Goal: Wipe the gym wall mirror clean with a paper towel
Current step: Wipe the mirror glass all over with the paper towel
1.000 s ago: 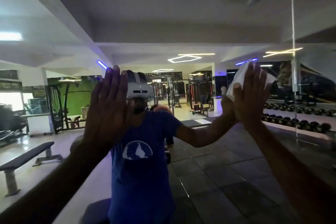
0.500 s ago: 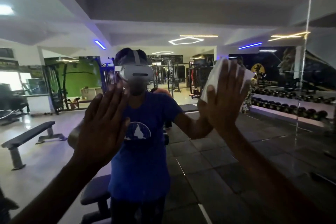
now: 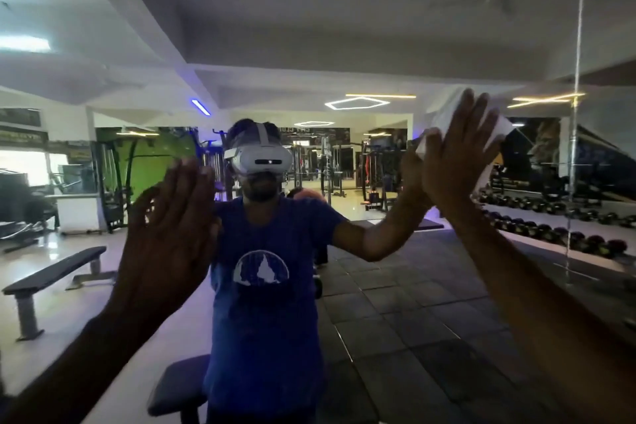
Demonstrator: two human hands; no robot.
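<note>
The wall mirror (image 3: 395, 320) fills the whole view and reflects the gym and my own figure in a blue shirt. My right hand (image 3: 457, 162) lies flat with straight fingers on the glass at the upper right, pressing a white paper towel (image 3: 495, 129) against it. The towel shows around my fingertips and beside my thumb. My left hand (image 3: 168, 234) is spread flat at the left centre, fingers straight, palm towards the glass; contact with the mirror cannot be told.
A vertical seam (image 3: 576, 113) between mirror panels runs down the right side. In the reflection stand a flat bench (image 3: 51, 277) at left, a dumbbell rack (image 3: 550, 224) at right, machines at the back, and a padded seat (image 3: 179, 385) low in the middle.
My right hand with the towel slid left and down across the glass, then back to the right and up. My left hand dropped lower and stayed flat.
</note>
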